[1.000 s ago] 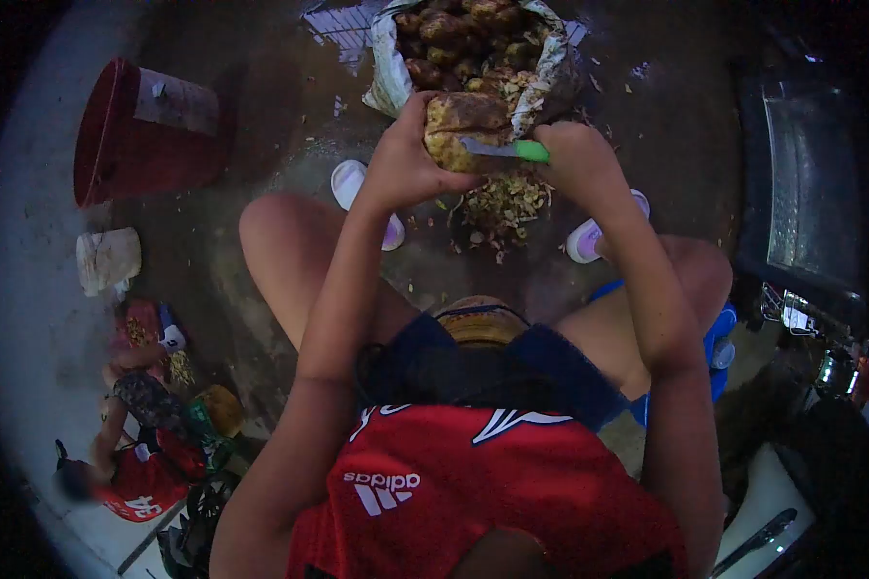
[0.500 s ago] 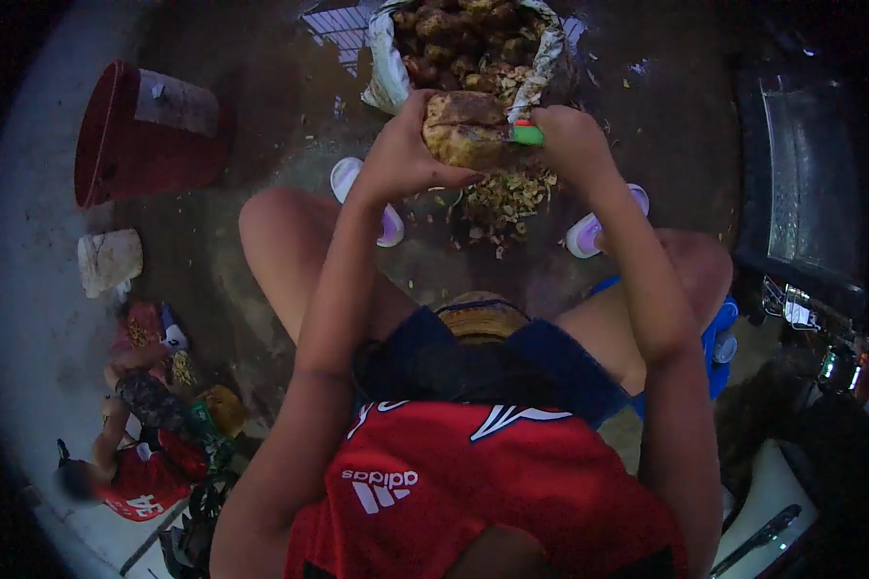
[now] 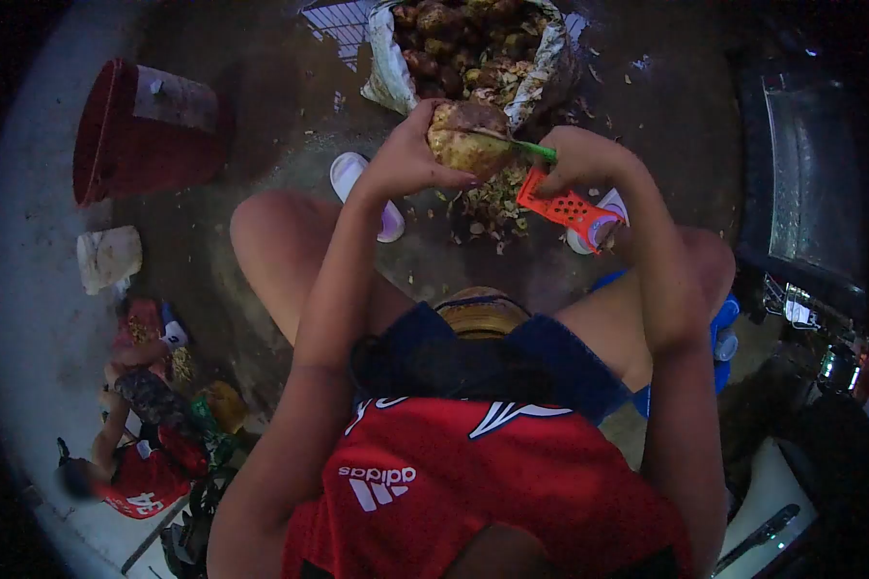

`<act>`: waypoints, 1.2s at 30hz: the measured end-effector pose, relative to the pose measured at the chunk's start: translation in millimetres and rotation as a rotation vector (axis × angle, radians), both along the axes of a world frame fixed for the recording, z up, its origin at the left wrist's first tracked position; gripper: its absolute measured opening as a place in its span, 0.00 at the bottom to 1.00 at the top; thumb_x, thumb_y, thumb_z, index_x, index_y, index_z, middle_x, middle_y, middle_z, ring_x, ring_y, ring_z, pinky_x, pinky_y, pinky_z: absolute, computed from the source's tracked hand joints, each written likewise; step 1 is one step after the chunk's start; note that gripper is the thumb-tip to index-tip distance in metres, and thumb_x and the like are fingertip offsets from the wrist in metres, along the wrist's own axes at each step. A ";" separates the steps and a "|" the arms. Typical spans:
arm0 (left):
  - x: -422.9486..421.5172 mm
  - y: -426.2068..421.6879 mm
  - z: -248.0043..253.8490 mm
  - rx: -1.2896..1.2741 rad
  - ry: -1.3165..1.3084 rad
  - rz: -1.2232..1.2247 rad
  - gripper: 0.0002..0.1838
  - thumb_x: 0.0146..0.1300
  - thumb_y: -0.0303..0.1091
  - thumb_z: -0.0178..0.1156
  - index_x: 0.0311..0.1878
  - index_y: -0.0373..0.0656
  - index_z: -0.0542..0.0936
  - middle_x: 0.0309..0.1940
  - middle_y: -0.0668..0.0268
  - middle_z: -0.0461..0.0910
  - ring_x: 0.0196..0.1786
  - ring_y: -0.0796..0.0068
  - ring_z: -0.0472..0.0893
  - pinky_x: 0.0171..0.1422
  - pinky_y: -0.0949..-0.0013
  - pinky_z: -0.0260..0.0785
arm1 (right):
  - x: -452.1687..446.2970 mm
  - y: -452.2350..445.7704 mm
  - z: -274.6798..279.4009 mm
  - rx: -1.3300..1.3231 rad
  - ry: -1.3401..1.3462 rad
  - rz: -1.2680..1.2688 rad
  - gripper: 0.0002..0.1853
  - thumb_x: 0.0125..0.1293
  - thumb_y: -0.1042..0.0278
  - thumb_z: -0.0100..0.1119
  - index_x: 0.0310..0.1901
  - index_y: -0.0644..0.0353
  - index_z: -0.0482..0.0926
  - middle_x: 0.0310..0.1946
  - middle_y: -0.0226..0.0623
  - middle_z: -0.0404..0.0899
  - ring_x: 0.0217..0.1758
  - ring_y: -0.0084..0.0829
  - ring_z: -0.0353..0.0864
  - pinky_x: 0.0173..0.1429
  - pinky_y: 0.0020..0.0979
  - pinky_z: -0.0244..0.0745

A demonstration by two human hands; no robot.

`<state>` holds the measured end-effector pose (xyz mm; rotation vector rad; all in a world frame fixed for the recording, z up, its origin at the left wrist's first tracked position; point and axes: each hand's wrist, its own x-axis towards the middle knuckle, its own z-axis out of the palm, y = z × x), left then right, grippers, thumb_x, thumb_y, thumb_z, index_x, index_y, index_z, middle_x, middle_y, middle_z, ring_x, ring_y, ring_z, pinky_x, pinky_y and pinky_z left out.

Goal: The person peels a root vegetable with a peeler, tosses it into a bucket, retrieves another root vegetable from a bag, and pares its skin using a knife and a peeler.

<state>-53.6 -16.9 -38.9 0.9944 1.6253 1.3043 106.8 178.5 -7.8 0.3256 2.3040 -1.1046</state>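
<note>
My left hand point(image 3: 410, 159) is wrapped around the left side of a large, round, brown-skinned root vegetable point(image 3: 468, 145), with paler patches showing on it. In my right hand point(image 3: 589, 159) is a green-handled knife point(image 3: 541, 151), its thin blade lying against the vegetable's right side. An orange tool with holes in it point(image 3: 572, 210) also hangs from the same hand, below the fingers. Beyond both hands stands an open white sack point(image 3: 388, 63), full of brown root vegetables point(image 3: 444, 43). Peelings point(image 3: 497, 207) lie on the ground beneath the vegetable.
A dark red bucket point(image 3: 145, 135) stands at the left, with a whitish container point(image 3: 109, 261) nearer me. Another person in red point(image 3: 154, 473) sits at lower left. My feet, in white and lilac footwear point(image 3: 350, 174), flank the peelings. A dark glossy object point(image 3: 811, 174) stands at right.
The vegetable has turned in my left hand. My right hand has shifted slightly right and down, and the orange tool now shows fully below it, where only a bit of orange showed before.
</note>
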 end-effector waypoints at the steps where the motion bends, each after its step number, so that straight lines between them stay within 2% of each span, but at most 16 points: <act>1: -1.5 -0.7 -2.9 0.008 -0.005 -0.001 0.45 0.31 0.32 0.77 0.56 0.35 0.64 0.47 0.61 0.76 0.50 0.72 0.75 0.55 0.69 0.68 | 2.3 0.2 -5.4 0.098 0.054 0.023 0.13 0.39 0.66 0.67 0.25 0.64 0.76 0.18 0.32 0.74 0.21 0.22 0.73 0.27 0.31 0.70; 2: -3.9 -2.7 -5.1 -0.039 0.055 0.006 0.45 0.30 0.33 0.77 0.56 0.35 0.64 0.47 0.61 0.76 0.50 0.72 0.75 0.55 0.69 0.67 | 4.3 -0.4 -8.7 0.194 0.108 0.046 0.13 0.40 0.66 0.67 0.26 0.63 0.76 0.18 0.30 0.74 0.21 0.20 0.72 0.26 0.30 0.70; 4: -4.7 -6.0 2.9 -0.135 0.172 0.019 0.45 0.30 0.34 0.77 0.55 0.36 0.65 0.47 0.61 0.76 0.50 0.71 0.75 0.56 0.69 0.67 | 10.1 -3.1 7.1 0.037 0.051 -0.041 0.13 0.41 0.66 0.68 0.27 0.63 0.76 0.18 0.30 0.74 0.21 0.20 0.72 0.25 0.29 0.70; 5: -6.1 -7.8 -0.4 -0.098 0.157 0.013 0.45 0.30 0.34 0.77 0.55 0.36 0.66 0.47 0.61 0.76 0.50 0.72 0.75 0.56 0.69 0.67 | 11.8 -3.5 12.7 -0.041 0.023 -0.086 0.13 0.42 0.66 0.68 0.28 0.63 0.77 0.19 0.30 0.74 0.21 0.20 0.73 0.24 0.29 0.70; 10: -6.6 -8.1 1.9 0.031 0.021 -0.076 0.43 0.31 0.34 0.76 0.55 0.38 0.67 0.46 0.62 0.76 0.50 0.72 0.74 0.56 0.69 0.66 | 7.9 0.0 9.6 -0.069 -0.066 -0.073 0.13 0.41 0.67 0.68 0.29 0.62 0.77 0.18 0.31 0.74 0.21 0.21 0.73 0.23 0.29 0.69; 13: -6.9 -8.2 6.0 0.052 0.061 -0.090 0.42 0.31 0.33 0.76 0.54 0.38 0.67 0.45 0.63 0.76 0.49 0.73 0.74 0.56 0.69 0.66 | 8.2 0.8 1.9 -0.061 -0.064 -0.059 0.13 0.40 0.67 0.68 0.29 0.62 0.77 0.18 0.31 0.74 0.21 0.23 0.73 0.24 0.30 0.70; 16: -10.0 -10.3 7.9 -0.017 0.062 -0.171 0.48 0.32 0.22 0.76 0.61 0.38 0.61 0.54 0.65 0.70 0.56 0.75 0.70 0.60 0.69 0.65 | 8.0 -1.1 -0.8 0.048 -0.040 -0.012 0.13 0.39 0.68 0.66 0.27 0.63 0.77 0.18 0.33 0.76 0.20 0.26 0.74 0.26 0.31 0.71; 19: -5.7 -9.8 8.0 0.060 0.028 -0.114 0.43 0.30 0.34 0.77 0.54 0.38 0.67 0.45 0.63 0.76 0.49 0.73 0.74 0.55 0.69 0.67 | 8.1 -5.2 1.2 0.147 -0.045 -0.001 0.12 0.38 0.69 0.65 0.25 0.64 0.77 0.17 0.36 0.76 0.20 0.27 0.75 0.27 0.32 0.71; 22: -6.4 -12.0 16.0 0.006 0.156 -0.150 0.44 0.29 0.36 0.77 0.54 0.38 0.67 0.45 0.61 0.76 0.49 0.71 0.75 0.55 0.69 0.67 | 9.3 -8.4 2.4 0.170 -0.082 0.027 0.11 0.37 0.69 0.65 0.24 0.65 0.77 0.17 0.38 0.76 0.20 0.27 0.75 0.28 0.32 0.71; 25: -9.9 -12.2 20.4 -0.074 0.253 -0.262 0.51 0.32 0.26 0.76 0.63 0.36 0.59 0.52 0.64 0.72 0.54 0.76 0.70 0.59 0.71 0.65 | 12.7 -7.3 -1.4 0.110 -0.084 0.051 0.11 0.37 0.69 0.65 0.24 0.65 0.78 0.16 0.38 0.76 0.20 0.27 0.75 0.27 0.31 0.71; 28: -5.5 -10.0 17.0 0.003 0.215 -0.177 0.44 0.28 0.37 0.76 0.55 0.38 0.67 0.44 0.58 0.76 0.48 0.67 0.76 0.54 0.67 0.67 | 10.0 -10.8 -4.8 0.046 -0.079 0.078 0.12 0.36 0.68 0.65 0.25 0.65 0.78 0.16 0.37 0.76 0.20 0.27 0.75 0.27 0.31 0.71; 31: -5.7 -9.5 18.4 -0.057 0.259 -0.225 0.51 0.32 0.26 0.77 0.63 0.37 0.59 0.52 0.64 0.72 0.54 0.76 0.70 0.59 0.71 0.65 | 8.2 -14.9 -17.4 -0.032 -0.076 0.038 0.13 0.36 0.68 0.65 0.26 0.65 0.79 0.17 0.36 0.76 0.21 0.27 0.75 0.27 0.30 0.71; 36: -6.3 -11.7 15.3 -0.057 0.214 -0.275 0.50 0.31 0.28 0.77 0.62 0.38 0.61 0.52 0.64 0.72 0.54 0.75 0.71 0.60 0.70 0.65 | 11.7 -22.6 -13.1 -0.125 -0.120 0.004 0.14 0.35 0.67 0.67 0.25 0.66 0.79 0.17 0.35 0.77 0.21 0.27 0.76 0.29 0.30 0.72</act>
